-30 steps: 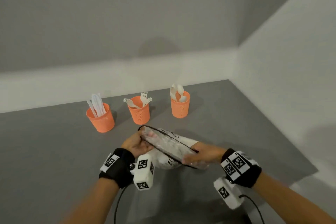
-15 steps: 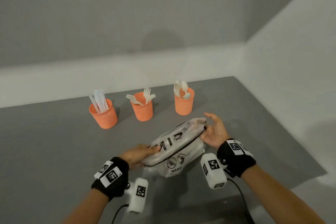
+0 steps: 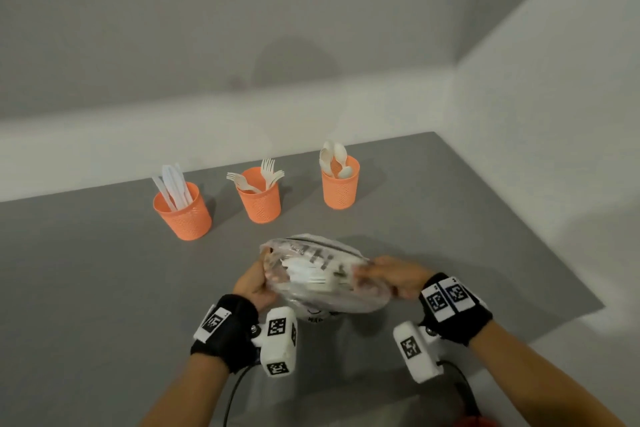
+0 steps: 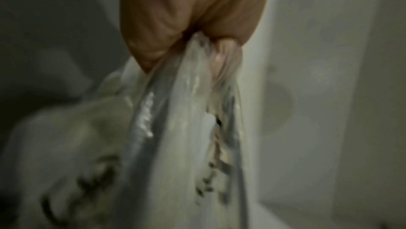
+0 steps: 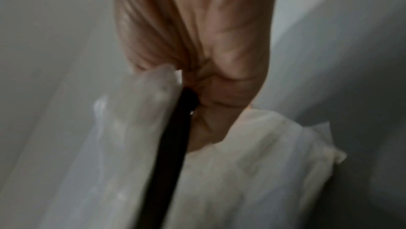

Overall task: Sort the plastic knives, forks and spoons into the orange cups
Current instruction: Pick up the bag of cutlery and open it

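Three orange cups stand in a row at the back of the grey table [image 3: 86, 270]: the left cup [image 3: 183, 215] holds knives, the middle cup [image 3: 261, 199] holds forks, the right cup [image 3: 341, 184] holds spoons. In front of them I hold a clear plastic bag [image 3: 322, 279] with black print and white cutlery inside. My left hand [image 3: 254, 284] grips its left end and my right hand [image 3: 391, 276] grips its right end. The left wrist view shows the fingers [image 4: 222, 55] pinching the bag's film [image 4: 180, 128]. The right wrist view shows the fingers [image 5: 222, 97] curled on the bag [image 5: 230, 172] beside a black strip [image 5: 173, 137].
A white wall ledge [image 3: 207, 125] runs behind the cups and a white wall [image 3: 554, 149] closes the right side. The table's right edge [image 3: 519, 222] slants toward me. Cables [image 3: 235, 392] hang from the wrist cameras near the front.
The bag has turned from tilted to level between both hands. My right hand has come from the bag's far end to grip its right end; the left hand has risen.
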### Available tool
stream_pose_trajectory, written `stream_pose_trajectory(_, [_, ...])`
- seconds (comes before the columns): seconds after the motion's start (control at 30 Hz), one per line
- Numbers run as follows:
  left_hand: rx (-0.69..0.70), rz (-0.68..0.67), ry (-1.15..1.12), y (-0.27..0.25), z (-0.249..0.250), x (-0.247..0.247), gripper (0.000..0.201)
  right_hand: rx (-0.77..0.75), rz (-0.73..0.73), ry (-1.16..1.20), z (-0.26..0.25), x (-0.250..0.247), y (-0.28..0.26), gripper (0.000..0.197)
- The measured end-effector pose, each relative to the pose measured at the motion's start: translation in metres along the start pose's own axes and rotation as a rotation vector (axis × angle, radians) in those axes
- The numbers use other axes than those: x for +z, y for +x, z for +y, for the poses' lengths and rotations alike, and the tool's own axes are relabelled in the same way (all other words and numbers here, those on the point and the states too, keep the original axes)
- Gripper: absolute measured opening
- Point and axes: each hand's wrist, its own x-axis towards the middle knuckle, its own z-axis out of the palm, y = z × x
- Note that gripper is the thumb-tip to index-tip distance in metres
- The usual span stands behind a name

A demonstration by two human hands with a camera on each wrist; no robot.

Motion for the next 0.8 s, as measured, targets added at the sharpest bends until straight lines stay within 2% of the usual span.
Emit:
stream_pose_trajectory(0.1, [0.003,-0.080,0.345,-0.006,0.001,-0.007,0.041,-0.040,0.129,0.535,-0.002,-0.018,0.002,0.032])
stream_pose_trajectory(0.2, [-0.069,-0.127,0.576,-0.016,0.001,-0.015,0.048,-0.056,0.226,0.832,-0.002,-0.014,0.008,0.043])
stream_pose_trajectory(0.23, [-0.091,-0.103,0.566,-0.016,0.003,-0.018,0.048,-0.058,0.246,0.903,-0.004,-0.009,0.010,0.043])
stream_pose_trajectory(0.33, [-0.074,-0.008,0.363,-0.014,0.005,-0.019,0.035,0.007,0.257,1.002,-0.003,0.003,0.018,0.023])
stream_pose_trajectory(0.4, [-0.046,0.022,0.326,-0.012,0.005,-0.017,0.042,0.059,0.257,0.871,0.000,0.008,0.020,0.025])
stream_pose_trajectory(0.47, [0.057,0.107,0.429,-0.010,0.003,-0.015,0.055,0.085,0.273,0.663,0.006,0.006,0.024,0.037])
stream_pose_trajectory(0.5, [0.163,0.188,0.547,-0.011,0.001,-0.014,0.055,0.075,0.314,0.560,0.005,0.006,0.023,0.041])
stream_pose_trajectory(0.57, [0.492,0.353,0.795,-0.020,-0.004,-0.011,0.046,0.002,0.491,0.273,0.006,0.007,0.018,0.050])
stream_pose_trajectory(0.6, [0.649,0.366,0.899,-0.027,-0.007,-0.007,0.045,-0.052,0.592,0.075,0.006,0.008,0.014,0.056])
stream_pose_trajectory(0.67, [0.811,0.317,1.161,-0.036,-0.014,-0.003,0.050,-0.140,0.677,-0.301,0.004,0.016,0.005,0.062])
stream_pose_trajectory(0.73, [0.829,0.279,1.401,-0.034,-0.022,-0.003,0.054,-0.169,0.625,-0.670,0.009,0.026,0.000,0.064])
stream_pose_trajectory(0.8, [0.795,0.297,1.562,-0.031,-0.029,-0.003,0.049,-0.152,0.589,-0.852,0.015,0.030,0.004,0.060])
